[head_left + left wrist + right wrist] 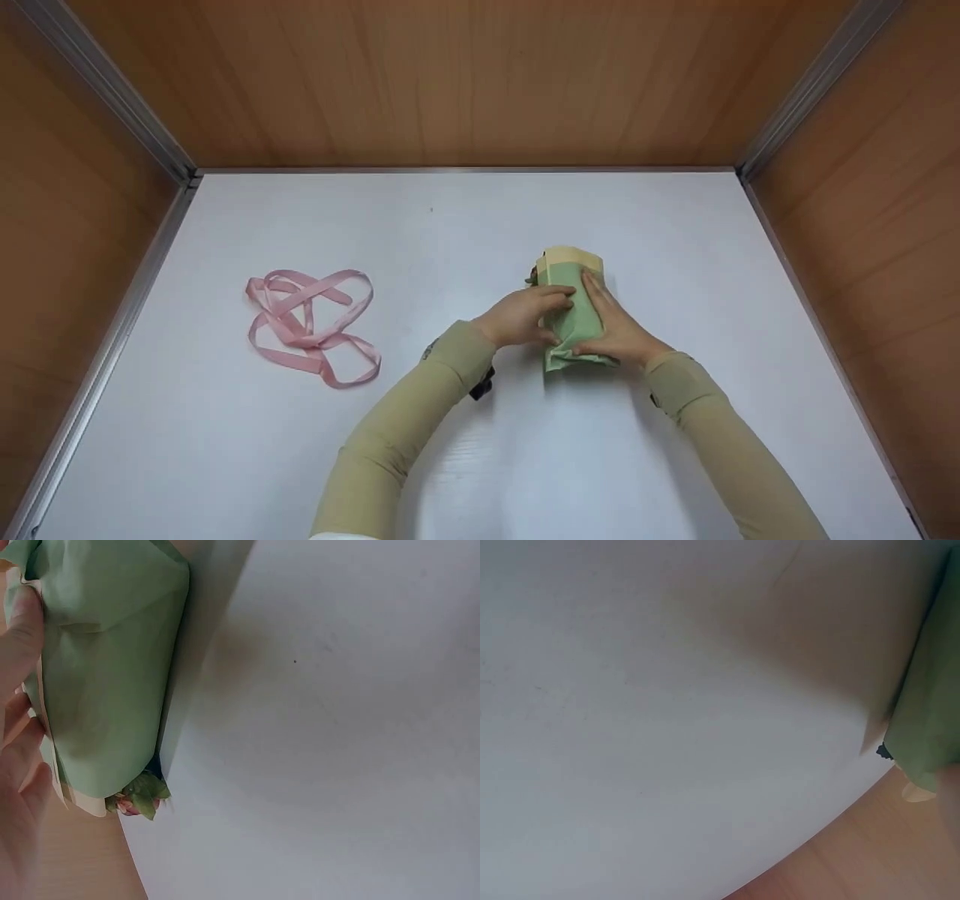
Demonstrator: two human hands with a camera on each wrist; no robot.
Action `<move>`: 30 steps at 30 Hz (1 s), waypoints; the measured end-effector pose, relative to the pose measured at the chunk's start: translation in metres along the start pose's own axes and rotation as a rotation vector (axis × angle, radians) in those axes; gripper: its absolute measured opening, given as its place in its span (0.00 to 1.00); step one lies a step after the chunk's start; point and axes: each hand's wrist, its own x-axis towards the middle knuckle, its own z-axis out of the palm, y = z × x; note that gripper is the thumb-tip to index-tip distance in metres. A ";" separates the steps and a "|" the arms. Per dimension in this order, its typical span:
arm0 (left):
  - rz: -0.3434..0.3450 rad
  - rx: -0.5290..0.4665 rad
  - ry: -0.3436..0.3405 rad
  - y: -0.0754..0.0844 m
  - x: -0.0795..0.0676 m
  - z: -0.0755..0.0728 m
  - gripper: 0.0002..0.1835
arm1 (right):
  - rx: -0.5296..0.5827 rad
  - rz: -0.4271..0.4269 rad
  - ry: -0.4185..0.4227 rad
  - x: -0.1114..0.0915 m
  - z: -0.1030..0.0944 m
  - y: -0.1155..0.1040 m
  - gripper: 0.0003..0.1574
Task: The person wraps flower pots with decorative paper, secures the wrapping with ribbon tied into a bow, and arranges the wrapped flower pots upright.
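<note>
A small flower bouquet (576, 311) in green paper with a cream inner layer lies on the white tabletop, right of the middle. Leaves and a reddish flower (142, 799) peek out of one end in the left wrist view; the rest of the flowers are hidden by the paper. My left hand (523, 315) holds the wrapper from its left side, thumb and bent fingers on the paper's overlapping edge. From the right, my right hand (621, 330) grips it, thumb near the gathered lower end and fingers along the upper face. Only the green wrapper (934, 690) and a blurred bit of hand appear in the right wrist view.
A loosely tangled pink ribbon (311, 302) lies on the left of the white tabletop (450, 240). Wooden panels (465, 82) with metal edge strips enclose the table at the back and both sides.
</note>
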 end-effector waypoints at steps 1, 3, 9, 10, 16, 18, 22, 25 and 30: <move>-0.005 -0.001 0.002 0.000 0.000 0.000 0.32 | 0.010 0.000 -0.003 0.000 -0.001 0.000 0.81; -0.011 -0.001 0.005 0.001 0.000 0.001 0.32 | 0.025 0.001 -0.006 -0.001 -0.002 -0.001 0.82; -0.011 0.002 -0.012 0.002 -0.002 0.003 0.34 | 0.039 0.017 0.005 -0.001 0.000 -0.002 0.83; -0.013 0.004 -0.019 0.002 -0.003 0.004 0.35 | 0.037 0.017 0.010 -0.001 0.001 -0.002 0.83; 0.003 0.018 -0.050 0.000 -0.005 0.005 0.45 | 0.012 0.001 0.041 0.000 0.004 -0.001 0.78; 0.008 0.006 -0.063 0.000 -0.004 0.003 0.46 | 0.005 -0.005 0.050 0.000 0.004 -0.001 0.77; 0.010 -0.008 -0.062 -0.001 -0.003 0.001 0.47 | 0.006 -0.004 0.060 0.001 0.004 -0.002 0.75; 0.021 0.021 -0.026 0.000 -0.003 0.005 0.47 | 0.009 0.009 0.055 0.002 0.004 -0.001 0.74; 0.040 0.125 0.043 0.004 -0.004 0.012 0.45 | 0.005 0.009 0.032 0.000 0.003 -0.002 0.75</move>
